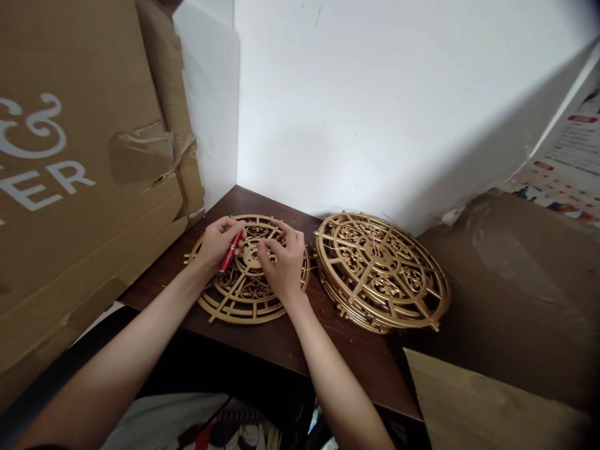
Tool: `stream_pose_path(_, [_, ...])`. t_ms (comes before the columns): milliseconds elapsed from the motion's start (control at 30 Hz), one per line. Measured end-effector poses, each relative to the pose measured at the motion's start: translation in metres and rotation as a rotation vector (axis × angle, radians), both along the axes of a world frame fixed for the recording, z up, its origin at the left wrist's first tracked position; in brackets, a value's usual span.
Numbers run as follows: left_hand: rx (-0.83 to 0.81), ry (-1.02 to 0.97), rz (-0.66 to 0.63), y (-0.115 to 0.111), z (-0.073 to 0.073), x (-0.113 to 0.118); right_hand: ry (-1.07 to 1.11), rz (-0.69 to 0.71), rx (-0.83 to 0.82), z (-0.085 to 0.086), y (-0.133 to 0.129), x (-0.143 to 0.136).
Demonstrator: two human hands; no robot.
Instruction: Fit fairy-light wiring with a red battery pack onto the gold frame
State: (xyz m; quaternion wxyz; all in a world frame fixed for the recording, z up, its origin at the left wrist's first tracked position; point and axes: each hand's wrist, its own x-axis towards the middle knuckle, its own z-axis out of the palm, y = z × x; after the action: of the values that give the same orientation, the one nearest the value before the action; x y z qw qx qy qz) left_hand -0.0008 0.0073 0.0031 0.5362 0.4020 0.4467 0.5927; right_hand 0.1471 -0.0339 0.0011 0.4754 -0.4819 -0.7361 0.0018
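A round gold openwork frame (255, 312) with scrollwork and a central hub lies flat on the dark brown table. Over its left part, my left hand (218, 240) is closed around a slim red pen-like tool (229, 255) with a silver band, slanted down toward me. My right hand (285, 253) hovers above the frame's hub and right side. Its index finger is raised, while the thumb and another finger come together near the hub. Anything between those fingertips is too small to make out.
To the right stands a stack of similar gold frames (375, 275), with thin wires on top. A big cardboard box (89, 125) rises at the left, and brown cardboard (525, 300) fills the right. Behind the table (290, 340) is a white wall (375, 112).
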Motion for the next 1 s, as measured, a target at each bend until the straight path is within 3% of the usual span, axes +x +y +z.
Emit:
stream_pose_path(100, [0.028, 0.014, -0.070, -0.003, 0.002, 0.002, 0.084, 0.019, -0.138, 0.003, 0.005, 0.009])
stream_pose_path(367, [0.116, 0.115, -0.288, -0.004, -0.003, 0.003, 0.692, 0.416, -0.559, 0.009, 0.010, 0.015])
stream_pose_path(500, [0.121, 0.251, -0.425, -0.006, -0.004, 0.004, 0.921, 0.530, -0.676, 0.012, 0.009, 0.014])
stream_pose_path(600, [0.127, 0.306, -0.464, -0.008, -0.002, 0.004, 1.046, 0.589, -0.681, 0.013, 0.010, 0.016])
stream_pose_path(700, [0.121, 0.297, -0.453, -0.010, 0.001, 0.005, 1.116, 0.562, -0.634, 0.013, 0.012, 0.018])
stream_pose_path(867, [0.170, 0.345, -0.468, -0.012, 0.003, 0.004, 1.134, 0.535, -0.536, 0.011, 0.015, 0.016])
stream_pose_path(1000, [0.160, 0.250, -0.379, -0.009, -0.001, 0.003, 1.074, 0.470, -0.439, 0.007, 0.013, 0.011])
